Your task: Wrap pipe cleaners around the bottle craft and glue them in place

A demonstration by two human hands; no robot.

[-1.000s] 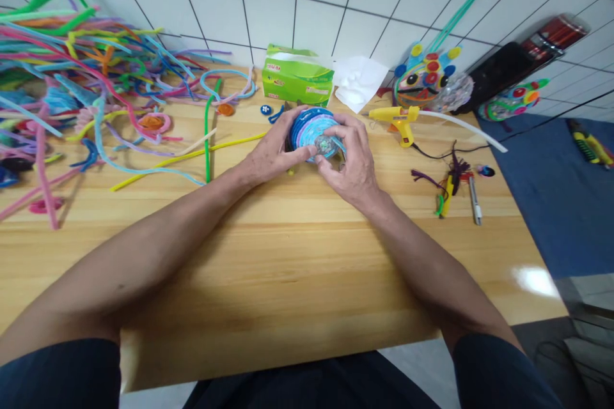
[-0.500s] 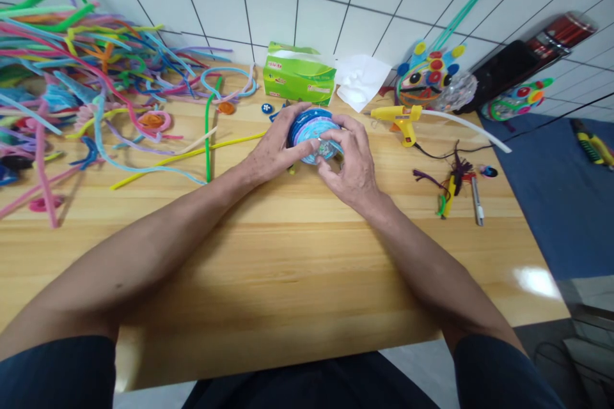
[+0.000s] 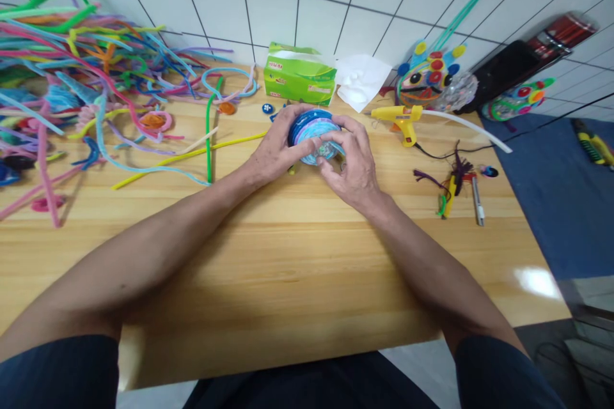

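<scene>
A round craft piece, coiled in dark blue, purple and light blue, is between my hands above the wooden table. My left hand wraps its left side, with the thumb laid across the front. My right hand grips the right side, its fingers curled over the lower front near a shiny patch. The fingers hide part of the piece. Just behind stands a green tissue pack, and a small blue button lies to the left.
Many colourful pipe cleaners spread over the left side. Right of my hands are a yellow glue gun with its cord, a cutter, decorated crafts and a dark bottle. White paper rests near the tiled wall.
</scene>
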